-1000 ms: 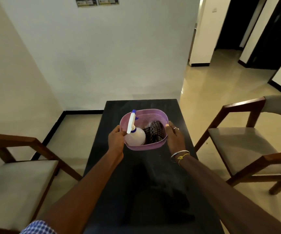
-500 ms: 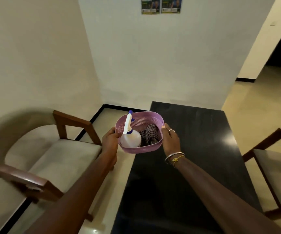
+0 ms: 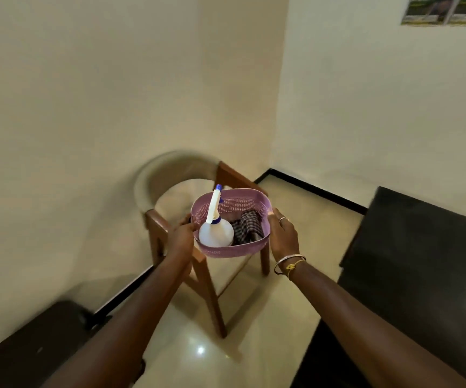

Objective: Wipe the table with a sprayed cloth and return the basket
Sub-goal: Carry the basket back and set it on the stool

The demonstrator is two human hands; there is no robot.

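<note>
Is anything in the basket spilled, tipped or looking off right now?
Nothing stands out. The spray bottle leans on the basket rim, checked cloth beside it; left hand and right hand hold its sides.

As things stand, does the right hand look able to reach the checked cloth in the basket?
Probably yes: the cloth lies uncovered just inside the basket wall that the right hand grips, with the spray bottle on the other side. It would have to let go first.

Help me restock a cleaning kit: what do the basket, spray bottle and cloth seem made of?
The basket looks like moulded plastic, matte lilac, perforated wall. The spray bottle: smooth white plastic, slightly translucent, blue collar. The cloth: soft woven fabric, judging by its dark check and limp folds.
</note>
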